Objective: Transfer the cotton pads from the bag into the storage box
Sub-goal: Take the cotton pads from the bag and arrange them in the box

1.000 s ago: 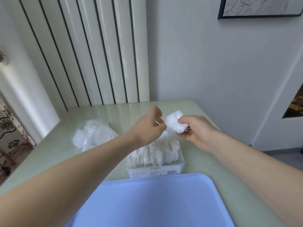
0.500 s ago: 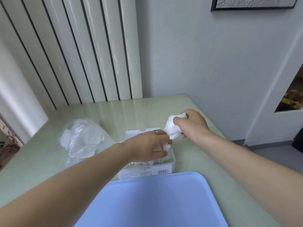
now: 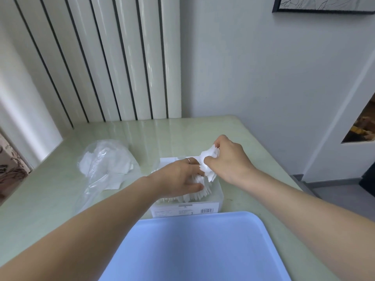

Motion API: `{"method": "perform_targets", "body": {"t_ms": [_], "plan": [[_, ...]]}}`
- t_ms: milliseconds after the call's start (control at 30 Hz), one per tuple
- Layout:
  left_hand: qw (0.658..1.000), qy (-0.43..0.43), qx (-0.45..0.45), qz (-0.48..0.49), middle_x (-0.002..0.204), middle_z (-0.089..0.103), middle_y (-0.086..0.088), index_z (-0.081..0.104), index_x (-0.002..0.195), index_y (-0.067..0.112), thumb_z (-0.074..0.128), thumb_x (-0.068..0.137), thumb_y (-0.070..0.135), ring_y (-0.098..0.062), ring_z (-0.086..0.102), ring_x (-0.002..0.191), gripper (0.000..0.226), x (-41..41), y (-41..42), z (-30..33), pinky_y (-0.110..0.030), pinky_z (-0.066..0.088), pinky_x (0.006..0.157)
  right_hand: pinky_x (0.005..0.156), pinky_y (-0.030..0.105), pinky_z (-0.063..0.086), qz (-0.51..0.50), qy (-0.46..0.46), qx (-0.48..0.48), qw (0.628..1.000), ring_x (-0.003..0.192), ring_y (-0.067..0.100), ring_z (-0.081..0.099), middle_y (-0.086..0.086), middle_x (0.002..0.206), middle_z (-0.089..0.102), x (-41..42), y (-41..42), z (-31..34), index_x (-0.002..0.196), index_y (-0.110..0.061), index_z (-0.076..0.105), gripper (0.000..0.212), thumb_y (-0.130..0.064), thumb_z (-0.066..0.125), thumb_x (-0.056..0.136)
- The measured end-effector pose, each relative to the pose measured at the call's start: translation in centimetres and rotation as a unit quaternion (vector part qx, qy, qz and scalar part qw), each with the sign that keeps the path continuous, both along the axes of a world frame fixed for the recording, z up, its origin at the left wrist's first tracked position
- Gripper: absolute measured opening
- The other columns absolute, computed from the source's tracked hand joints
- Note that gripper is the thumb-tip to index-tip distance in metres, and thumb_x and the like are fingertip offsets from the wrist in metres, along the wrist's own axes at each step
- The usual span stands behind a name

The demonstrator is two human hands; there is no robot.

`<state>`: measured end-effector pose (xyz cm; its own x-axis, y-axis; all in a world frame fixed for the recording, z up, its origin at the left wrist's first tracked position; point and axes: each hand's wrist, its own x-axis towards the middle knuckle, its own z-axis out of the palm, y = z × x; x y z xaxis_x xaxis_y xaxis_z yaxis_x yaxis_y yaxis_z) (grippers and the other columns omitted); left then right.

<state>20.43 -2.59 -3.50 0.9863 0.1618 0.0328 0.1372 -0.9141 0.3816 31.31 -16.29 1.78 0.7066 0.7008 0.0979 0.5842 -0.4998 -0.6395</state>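
I note right hand point(image 3: 227, 159) grasping bunch of cotton pads point(image 3: 209, 162) over storage box point(image 3: 218, 194); left hand point(image 3: 178, 179) flat, pressing pads inside. Bag point(image 3: 105, 169) lies left.

I see a pale green table point(image 3: 60, 216) with a glossy sheen. The pads point(image 3: 209, 159) are plain white; so are those showing through the clear bag point(image 3: 105, 169). The box point(image 3: 218, 194) is clear, with a white label and black barcode. The tray point(image 3: 198, 250) is light blue. Behind, white panels point(image 3: 101, 57) carry thin black vertical stripes. At left, a beige curtain point(image 3: 10, 171) shows dark floral print.
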Motion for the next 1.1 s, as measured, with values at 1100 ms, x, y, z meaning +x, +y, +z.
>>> {"method": "perform_targets", "body": {"t_ms": [1100], "plan": [[0.992,-0.043,0.027,0.12,0.105,0.061,0.013,0.044,0.121,0.035,0.053,0.067,0.072,-0.014,0.06,0.1,0.067,2.1,-1.2,-1.8,-0.034,0.047,0.071,0.087,0.037,0.055,0.053,0.139,-0.239,0.96,0.104,0.034,0.064,0.016,0.12,0.056,-3.2,2.6,1.8,0.135,-0.003,0.038,0.046,0.0,0.045,0.089]]}}
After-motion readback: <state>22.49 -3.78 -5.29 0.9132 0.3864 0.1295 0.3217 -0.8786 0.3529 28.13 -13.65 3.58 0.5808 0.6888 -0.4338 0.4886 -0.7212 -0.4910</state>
